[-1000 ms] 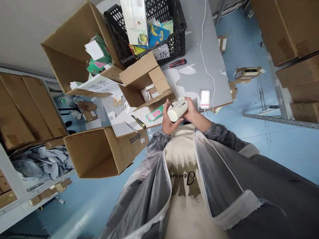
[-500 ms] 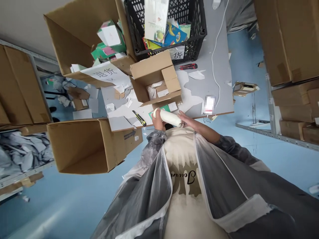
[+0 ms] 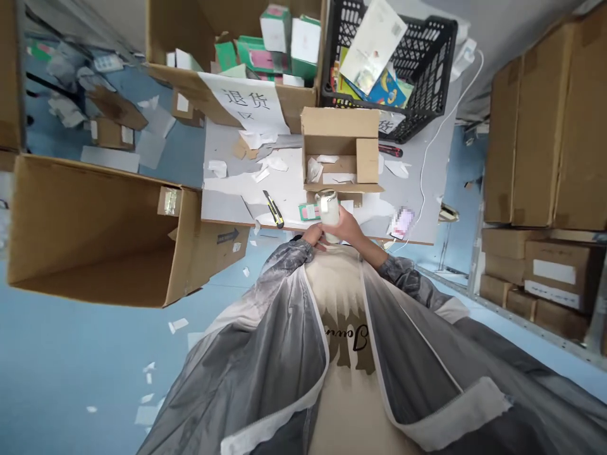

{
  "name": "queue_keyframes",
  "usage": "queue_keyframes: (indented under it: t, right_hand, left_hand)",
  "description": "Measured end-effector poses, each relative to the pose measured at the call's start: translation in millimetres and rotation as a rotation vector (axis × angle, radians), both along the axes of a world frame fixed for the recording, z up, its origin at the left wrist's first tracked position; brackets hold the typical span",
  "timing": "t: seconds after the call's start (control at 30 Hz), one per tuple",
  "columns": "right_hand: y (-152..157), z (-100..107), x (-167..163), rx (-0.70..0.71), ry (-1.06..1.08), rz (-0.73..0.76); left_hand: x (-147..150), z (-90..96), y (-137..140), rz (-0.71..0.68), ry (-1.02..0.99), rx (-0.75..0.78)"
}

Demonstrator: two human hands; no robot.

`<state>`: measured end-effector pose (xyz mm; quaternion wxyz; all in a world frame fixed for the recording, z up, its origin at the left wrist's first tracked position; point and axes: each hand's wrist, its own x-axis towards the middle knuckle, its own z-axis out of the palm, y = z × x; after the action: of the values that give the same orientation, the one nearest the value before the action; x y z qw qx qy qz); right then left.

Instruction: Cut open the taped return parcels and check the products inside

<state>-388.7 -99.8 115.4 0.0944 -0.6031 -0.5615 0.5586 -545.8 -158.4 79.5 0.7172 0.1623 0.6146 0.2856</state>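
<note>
So, right hand [image 3: 347, 227] around pale bottle [image 3: 328, 211], left hand [image 3: 313, 235] perhaps against it.

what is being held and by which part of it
A pale bottle: the right hand grips it around the half lower in view. The left hand is close by there; whether it grips too cannot be told.

Soft, bright light — edges stretch, the phone [image 3: 402, 223] is pixelated, the bottle [image 3: 329, 212] perhaps blurred.
</note>
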Motion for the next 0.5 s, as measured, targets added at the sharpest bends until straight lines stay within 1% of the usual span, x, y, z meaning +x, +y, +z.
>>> queue_keyframes:
  t: [0.07,0.1,0.13,0.2,0.27,0.3,0.33,0.43,0.5]
  right_hand:
    - [-0.3,-0.4,-9.6,-0.18,0.024,-0.147]
    - [-1.4,0.4,-13.9,-0.291,0.07,-0.2]
    - [-3.3,1.8,-17.8,-0.409,0.126,-0.237]
    - [-8.5,5.5,-24.9,-0.628,0.221,-0.279]
    - [-14.0,8.8,-31.0,-0.765,0.251,-0.295]
    - [-16.3,9.8,-33.9,-0.8,0.247,-0.294]
    - [-18.0,10.1,-37.0,-0.819,0.236,-0.288]
    - [-21.9,5.6,-49.8,-0.836,0.187,-0.269]
    - [-26.3,-1.1,-62.0,-0.841,0.159,-0.265]
  left_hand:
    - [-21.1,-3.5,-6.6,-0.104,0.291,0.13]
    - [-32.4,-5.2,-10.9,-0.136,0.398,0.219]
    - [-43.2,-7.0,-15.8,-0.158,0.46,0.31]
    - [-60.8,-11.1,-25.6,-0.179,0.467,0.442]
    - [-71.3,-16.5,-33.3,-0.156,0.373,0.468]
    - [-74.1,-19.6,-36.0,-0.118,0.308,0.435]
    - [-75.8,-22.9,-37.8,-0.062,0.235,0.371]
    - [-77.5,-31.7,-41.2,0.147,-0.054,0.059]
    - [-77.6,-35.0,-44.0,0.233,-0.28,-0.136]
